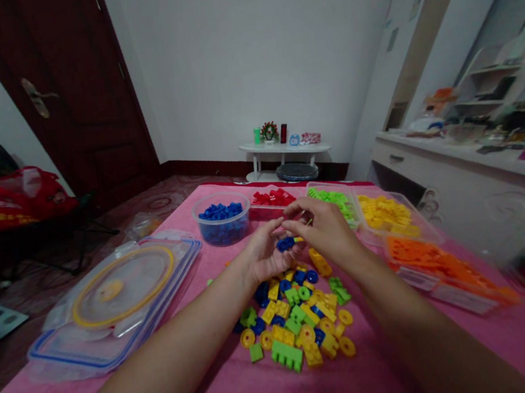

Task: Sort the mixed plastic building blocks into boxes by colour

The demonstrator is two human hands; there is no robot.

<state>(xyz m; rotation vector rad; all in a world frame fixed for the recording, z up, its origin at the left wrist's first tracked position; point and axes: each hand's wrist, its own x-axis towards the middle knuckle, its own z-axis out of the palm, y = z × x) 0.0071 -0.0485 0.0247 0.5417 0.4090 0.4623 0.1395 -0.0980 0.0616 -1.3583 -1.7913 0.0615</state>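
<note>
Above a mixed pile of blue, yellow and green building bricks (289,320), my two hands meet. My left hand (270,253) is turned palm up with its fingers curled, holding a blue building brick (285,244). A small yellow bit shows at that brick's right end, partly covered. My right hand (323,223) reaches in from the right, its thumb and fingers pinched together by the left fingertips. What the right fingers hold is mostly hidden behind the hand.
Behind the hands stand a round tub of blue bricks (223,220) and boxes of red bricks (272,198), green bricks (332,201), yellow bricks (387,214) and orange bricks (447,265). Stacked clear lids (122,296) lie on the pink cloth (194,384) at left.
</note>
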